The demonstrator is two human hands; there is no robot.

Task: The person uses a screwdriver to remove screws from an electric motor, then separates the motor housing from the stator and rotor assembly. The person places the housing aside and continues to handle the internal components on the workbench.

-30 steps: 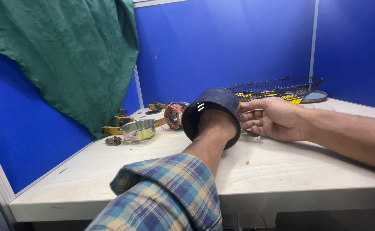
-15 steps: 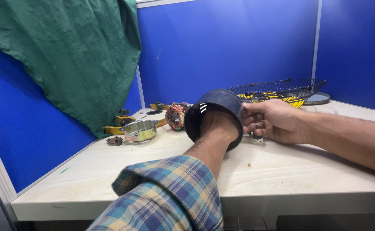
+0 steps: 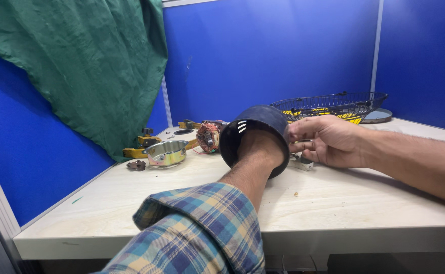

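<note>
A black cup-shaped plastic housing (image 3: 255, 119) with small white vent slots sits over my left hand (image 3: 257, 148). Only the wrist shows; the fingers are hidden inside it. My plaid-sleeved forearm runs up from the bottom of the view into the housing's open end. My right hand (image 3: 334, 141) reaches in from the right, and its fingertips grip the housing's right rim. The housing's lower edge hangs close above the pale table (image 3: 364, 203).
Behind the housing lies a motor stator with copper windings (image 3: 208, 137). A small steel bowl (image 3: 166, 152), a yellow tool (image 3: 136, 151) and a small dark part (image 3: 136, 165) lie to the left. A wire fan guard (image 3: 329, 105) stands at the back right. A green cloth (image 3: 80, 66) hangs on the blue partition.
The housing and both hands stay in nearly the same place. My right fingers have shifted slightly on the rim.
</note>
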